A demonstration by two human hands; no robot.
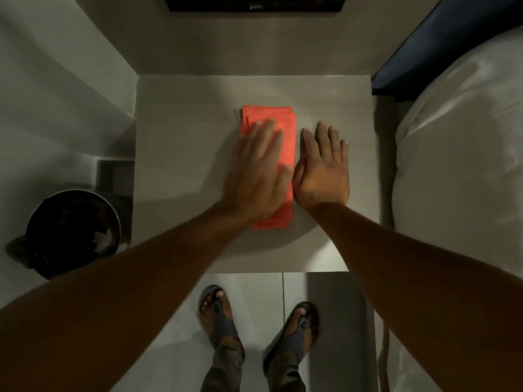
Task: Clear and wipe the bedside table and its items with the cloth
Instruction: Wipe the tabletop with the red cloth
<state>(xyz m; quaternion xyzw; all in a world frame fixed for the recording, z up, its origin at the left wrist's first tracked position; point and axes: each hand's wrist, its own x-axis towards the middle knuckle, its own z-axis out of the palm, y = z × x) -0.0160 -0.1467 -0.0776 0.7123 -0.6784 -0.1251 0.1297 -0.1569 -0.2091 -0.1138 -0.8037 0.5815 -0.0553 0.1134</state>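
The left hand [259,168] is laid flat and open on the folded orange cloth [278,131], and the right hand [322,168] is pressed flat and open on the table [184,154] just beside it. Nothing else is seen on the table past the hands, so the clearing looks done. The wiping seems to be going on or nearly finished.

Bare forearms, grey sandals [219,321], olive trousers [226,369]

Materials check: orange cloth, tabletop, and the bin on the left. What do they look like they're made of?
Cloth: soft woven textile, likely microfibre or terry; folded in layers, nubby matte surface.
Table: looks like laminate or sealed wood; faint straight grain lines, low satin sheen. Cannot tell which.
Bin: apparently metal; bright reflective rim and side, with a dark liner inside.
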